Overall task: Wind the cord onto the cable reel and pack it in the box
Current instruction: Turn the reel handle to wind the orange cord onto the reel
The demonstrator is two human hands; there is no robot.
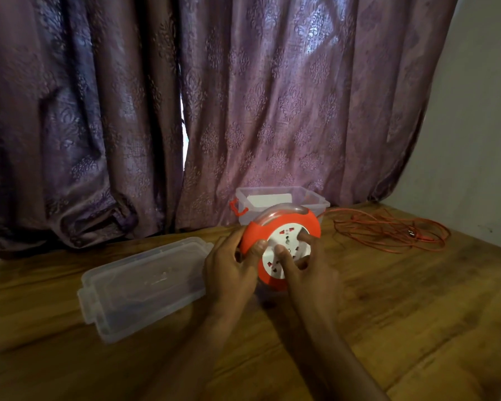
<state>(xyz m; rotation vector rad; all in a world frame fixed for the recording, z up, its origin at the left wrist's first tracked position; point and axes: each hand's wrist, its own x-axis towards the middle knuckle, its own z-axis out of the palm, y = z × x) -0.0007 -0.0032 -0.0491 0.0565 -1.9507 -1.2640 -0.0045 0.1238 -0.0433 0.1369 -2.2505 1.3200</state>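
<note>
- We see purple patterned curtains [243, 96] across the back, a pale wall [480, 125] at right.
- Wooden bench [402, 299] carries everything.
- Clear plastic lid [139, 285] lies flat at left, near our left hand.
- Clear plastic box [275, 198] w/ a red latch sits open by the curtains, just behind the reel.
- Orange cord [388, 233] lies in loose loops at right, unwound, apart from the box.
- Orange-and-white cable reel [281, 241] is held tilted at centre, socket face toward us.
- Left hand [232, 270] grips the reel's left rim, fingers curled round it, thumb on front.
- Right hand [307, 270] holds the white socket face, fingers spread & bent on it.
</note>
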